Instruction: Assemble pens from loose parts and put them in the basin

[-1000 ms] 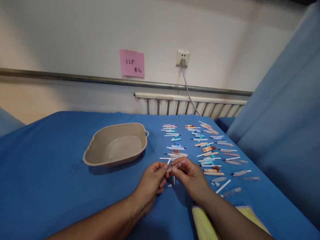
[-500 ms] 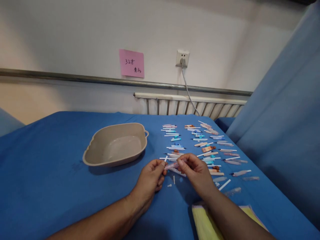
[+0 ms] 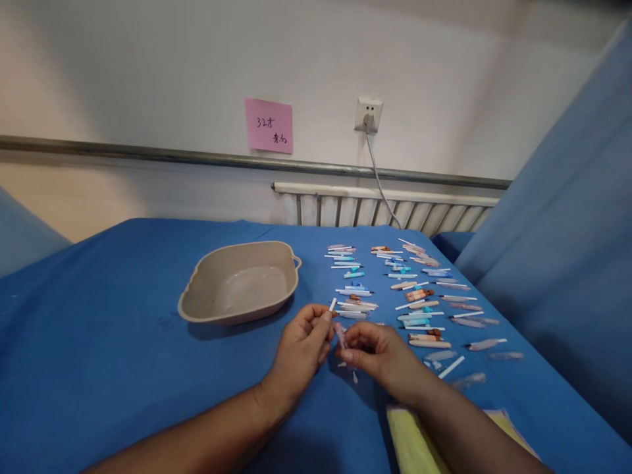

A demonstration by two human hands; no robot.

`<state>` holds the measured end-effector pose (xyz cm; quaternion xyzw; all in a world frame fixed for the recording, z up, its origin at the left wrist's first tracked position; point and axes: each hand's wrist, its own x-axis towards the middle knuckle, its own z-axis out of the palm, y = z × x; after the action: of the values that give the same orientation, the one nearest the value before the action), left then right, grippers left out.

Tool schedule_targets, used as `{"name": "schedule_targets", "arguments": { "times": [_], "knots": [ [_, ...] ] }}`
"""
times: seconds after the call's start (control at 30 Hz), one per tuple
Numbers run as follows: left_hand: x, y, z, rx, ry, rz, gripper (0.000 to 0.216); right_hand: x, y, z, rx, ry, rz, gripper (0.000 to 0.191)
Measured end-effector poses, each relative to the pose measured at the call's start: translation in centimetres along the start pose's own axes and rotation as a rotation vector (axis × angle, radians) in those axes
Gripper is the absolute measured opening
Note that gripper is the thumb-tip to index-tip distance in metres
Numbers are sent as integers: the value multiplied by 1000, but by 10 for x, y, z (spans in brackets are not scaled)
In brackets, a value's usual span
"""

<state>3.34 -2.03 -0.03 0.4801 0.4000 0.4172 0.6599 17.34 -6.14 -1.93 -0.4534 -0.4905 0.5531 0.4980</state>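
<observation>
pinching white stick [image 3: 332,305], left hand [image 3: 302,341]; pinkish piece [image 3: 340,334], right hand [image 3: 384,359]

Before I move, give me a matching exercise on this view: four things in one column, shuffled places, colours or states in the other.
1. Left hand
2. Right hand
3. Basin
4. Paper note

A. Pink, on the wall
B. Pinching a pinkish, see-through piece
C. Beige, on the blue sheet
D. Holding a white stick

Pairs: 1-D, 2-B, 3-C, 4-A

Smooth plastic basin [image 3: 249,284], cloth sheet [image 3: 123,342].
</observation>
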Motion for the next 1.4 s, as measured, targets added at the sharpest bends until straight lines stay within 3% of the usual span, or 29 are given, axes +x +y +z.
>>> {"name": "schedule_targets", "arguments": {
  "times": [0.27,0.43,0.6,0.7,0.77,0.93,1.2,1.4],
  "knots": [
    [2,-12,-1,38,-33,-36,21,11,-2,-19,351,193,116,30],
    [4,-13,-1,41,-39,-59,21,11,1,-25,152,220,91,35],
    [8,-13,-3,34,-23,-40,21,7,0,-29,-100,145,12,27],
    [8,-15,-3,33,-34,-59,22,6,2,-29,-131,135,-5,27],
    [9,-16,-4,43,-48,-74,22,7,1,-30,-94,158,0,28],
    [8,-17,-4,83,-72,-85,18,10,-4,-30,17,213,32,55],
    [2,-20,-3,200,-219,-62,22,10,-6,-29,296,297,97,41],
    [0,-18,-1,208,-253,-76,22,10,-5,-31,400,287,91,35]
  ]
}}
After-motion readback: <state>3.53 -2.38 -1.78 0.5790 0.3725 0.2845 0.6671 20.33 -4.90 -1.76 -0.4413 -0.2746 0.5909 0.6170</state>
